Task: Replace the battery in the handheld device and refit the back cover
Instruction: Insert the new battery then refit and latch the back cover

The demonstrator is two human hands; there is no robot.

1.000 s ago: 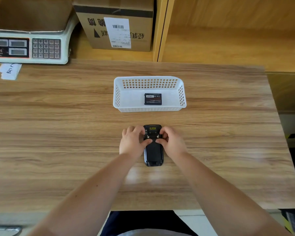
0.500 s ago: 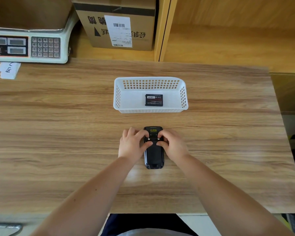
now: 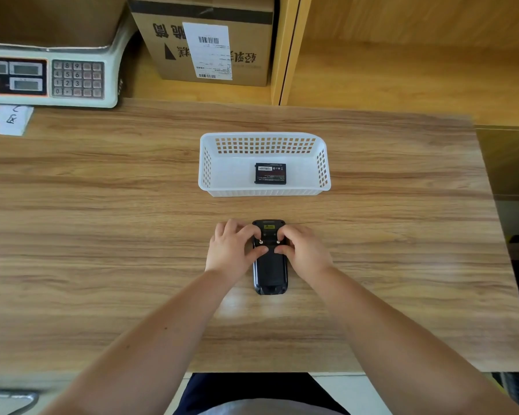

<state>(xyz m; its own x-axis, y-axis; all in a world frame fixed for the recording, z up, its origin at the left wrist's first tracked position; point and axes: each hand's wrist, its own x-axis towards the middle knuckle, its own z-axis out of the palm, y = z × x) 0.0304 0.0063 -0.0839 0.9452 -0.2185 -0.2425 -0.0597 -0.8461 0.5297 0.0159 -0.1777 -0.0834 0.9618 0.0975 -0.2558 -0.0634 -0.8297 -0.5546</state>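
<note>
While both hands work: little has changed.
Device: black handheld device (image 3: 269,271) lies face down on the wooden tabletop (image 3: 102,235), as before.
Left hand (image 3: 232,250): still pinching a small silver latch (image 3: 260,242).
Right hand (image 3: 303,253): pinching the other.
Spare: black flat battery (image 3: 270,173) waits in the white plastic basket (image 3: 222,175).
Meaning: cover likely still on.

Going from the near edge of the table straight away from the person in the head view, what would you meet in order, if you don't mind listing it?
Handheld device lying back-up with both hands on it, left hand and right hand → white basket → battery inside it → cardboard box on the shelf behind the table.
</note>
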